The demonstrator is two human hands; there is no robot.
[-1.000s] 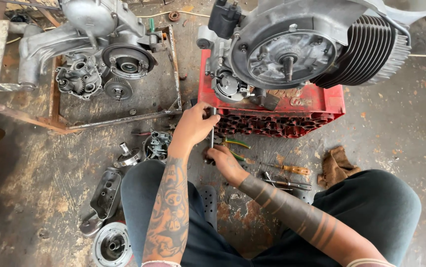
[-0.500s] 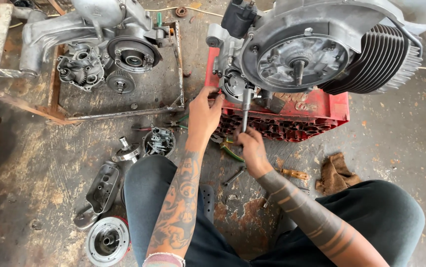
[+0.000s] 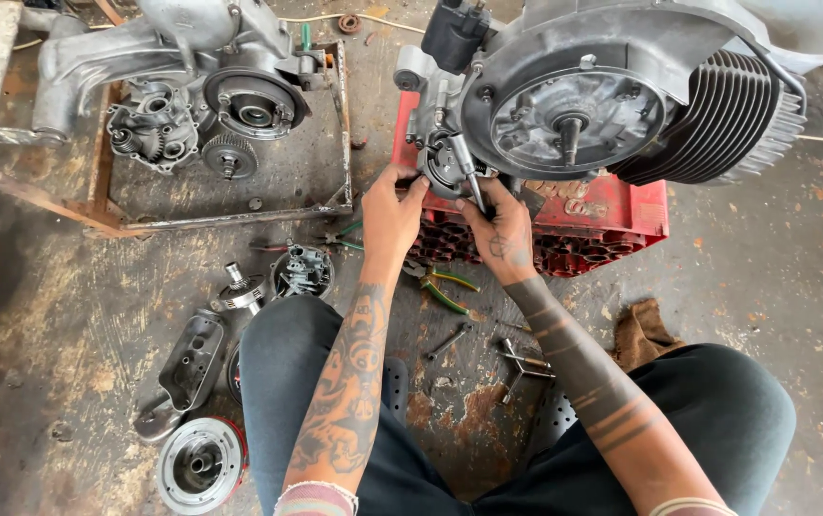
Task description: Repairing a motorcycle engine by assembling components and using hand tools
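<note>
Head view, right hand [image 3: 505,237] grip on tool [image 3: 466,172], beside left hand [image 3: 390,212]

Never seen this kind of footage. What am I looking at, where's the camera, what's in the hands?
One camera, worn on the person's head, looks down at their own two bare hands. They sit on a stained concrete floor. In front is a small engine with cooling fins, resting on a red crate. The left hand grips a round part on the engine's side; the right hand holds a slim metal tool against it. A second, partly stripped engine sits in a rusty metal frame at upper left. On the floor lie green-handled pliers, a brown rag, a dark cover and a round drum-like part.
</note>
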